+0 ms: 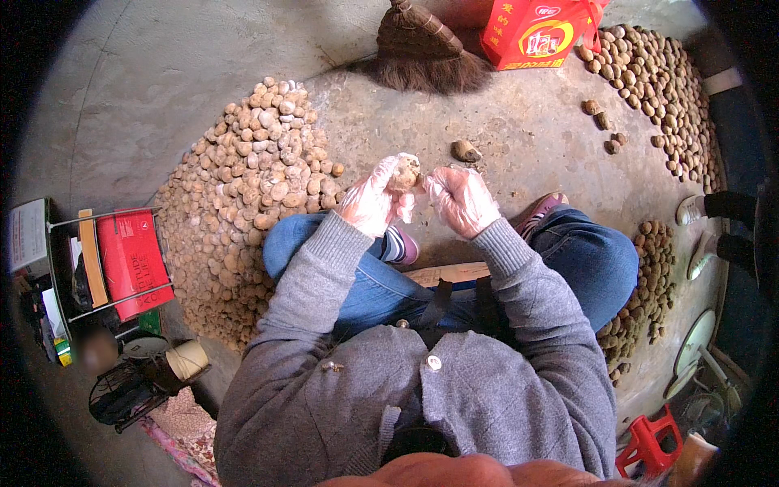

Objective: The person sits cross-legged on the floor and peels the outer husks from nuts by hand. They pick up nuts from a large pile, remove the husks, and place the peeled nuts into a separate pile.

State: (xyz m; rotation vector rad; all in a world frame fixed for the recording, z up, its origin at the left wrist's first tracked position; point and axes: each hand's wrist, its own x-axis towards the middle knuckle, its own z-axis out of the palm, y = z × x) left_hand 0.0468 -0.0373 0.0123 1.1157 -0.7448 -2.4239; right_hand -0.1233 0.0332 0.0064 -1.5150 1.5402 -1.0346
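Observation:
My left hand [378, 198], in a thin clear plastic glove, holds a pale brown, lumpy tuber-like piece [405, 173] between thumb and fingers. Close on its right is my right hand [462, 199], gloved the same way, with its fingers curled in at the side of the piece. Whether those fingers pinch something small is hidden. Beyond the right hand, a larger brown tuber-like piece [465, 151] with a pale end lies on the concrete floor, crumbs beside it. To the left rises a large heap of pale round tubers [268, 164], reaching close to the left hand.
Darker tubers [663, 85] spread along the right, with another pile [645, 298] beside my knee. A fibre broom [426, 55] and a red bag [532, 33] stand at the wall. A person's shoes [691, 210] show at right, a red plastic stool [651, 441] below. Left is a metal rack [109, 212].

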